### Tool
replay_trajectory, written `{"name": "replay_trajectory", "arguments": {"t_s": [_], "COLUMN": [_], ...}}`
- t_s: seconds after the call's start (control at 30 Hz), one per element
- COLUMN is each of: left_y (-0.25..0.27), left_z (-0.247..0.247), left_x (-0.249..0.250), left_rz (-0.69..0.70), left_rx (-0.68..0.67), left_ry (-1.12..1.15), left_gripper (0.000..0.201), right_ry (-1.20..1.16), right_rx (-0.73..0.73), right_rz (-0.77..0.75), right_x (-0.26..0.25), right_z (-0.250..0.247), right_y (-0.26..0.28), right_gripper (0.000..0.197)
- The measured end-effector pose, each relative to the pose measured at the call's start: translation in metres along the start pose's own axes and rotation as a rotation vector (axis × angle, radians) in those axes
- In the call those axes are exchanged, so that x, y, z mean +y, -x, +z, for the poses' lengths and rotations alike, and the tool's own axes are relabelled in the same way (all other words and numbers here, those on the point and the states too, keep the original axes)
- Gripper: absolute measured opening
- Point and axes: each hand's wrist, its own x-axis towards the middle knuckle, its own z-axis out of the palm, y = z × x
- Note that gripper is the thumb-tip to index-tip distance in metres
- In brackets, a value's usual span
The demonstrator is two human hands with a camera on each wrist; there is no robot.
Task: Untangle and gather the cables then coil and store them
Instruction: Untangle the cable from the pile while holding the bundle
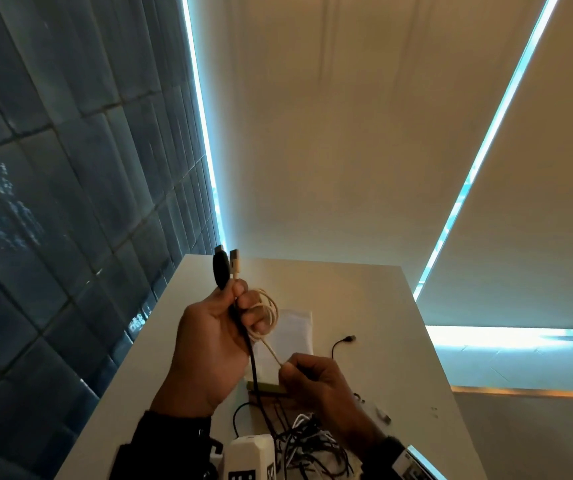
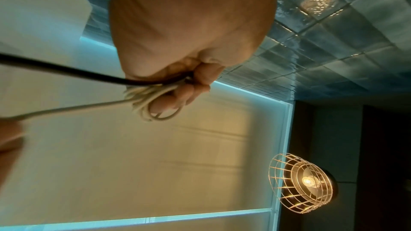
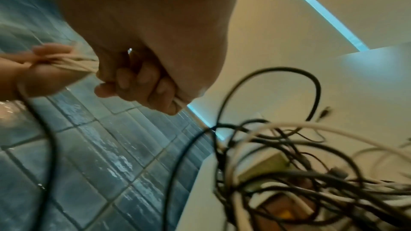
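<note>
My left hand [image 1: 221, 327] is raised above the white table [image 1: 399, 341]. It grips a black cable [image 1: 254, 362] with its plug [image 1: 221, 268] pointing up, and a cream cable [image 1: 267, 318] looped several times around its fingers, USB end [image 1: 235, 260] up. In the left wrist view the cream coil [image 2: 153, 104] wraps the curled fingers beside the black cable [image 2: 66, 71]. My right hand [image 1: 312, 379] pinches the cream cable's free length [image 1: 273, 353] just below the coil. The right wrist view shows that hand [image 3: 142, 83] curled around the cream strand [image 3: 73, 61].
A tangle of black and white cables [image 1: 309, 445] lies on the table near the front edge, also filling the right wrist view [image 3: 300, 164]. A loose black cable end [image 1: 345, 340] and a white pouch [image 1: 293, 327] lie further back. A dark tiled wall [image 1: 53, 202] stands at the left.
</note>
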Motion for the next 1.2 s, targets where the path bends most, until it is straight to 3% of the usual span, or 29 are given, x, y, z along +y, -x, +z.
{"name": "replay_trajectory", "arguments": {"t_s": [0.17, 0.3, 0.47, 0.67, 0.8, 0.93, 1.03, 1.2], "left_y": [0.003, 0.004, 0.002, 0.002, 0.000, -0.006, -0.008, -0.010], "left_z": [-0.002, -0.005, -0.008, -0.015, -0.018, -0.019, -0.016, -0.008], "left_x": [0.008, 0.011, 0.019, 0.036, 0.031, 0.011, -0.008, -0.023], "left_rz": [0.052, 0.058, 0.092, 0.135, 0.124, 0.054, 0.015, -0.040], "left_rx": [0.032, 0.008, 0.006, 0.002, 0.024, 0.065, 0.139, 0.214], "left_ry": [-0.085, -0.123, -0.122, -0.118, -0.195, -0.311, -0.392, -0.427], "left_gripper": [0.031, 0.021, 0.025, 0.015, 0.016, 0.021, 0.027, 0.025], "right_ry": [0.239, 0.354, 0.372, 0.440, 0.305, 0.028, -0.087, -0.090], "right_rx": [0.051, 0.058, 0.102, 0.182, 0.341, 0.425, 0.401, 0.223], "right_rz": [0.053, 0.085, 0.134, 0.159, 0.159, 0.006, -0.101, -0.175], "right_x": [0.041, 0.056, 0.068, 0.085, 0.056, 0.014, -0.010, -0.031], "right_z": [-0.016, -0.027, -0.033, -0.043, -0.039, -0.029, -0.020, -0.004], "right_y": [-0.001, 0.000, 0.000, 0.002, -0.002, -0.010, -0.017, -0.013], "right_gripper": [0.032, 0.030, 0.030, 0.031, 0.023, 0.017, 0.018, 0.017]}}
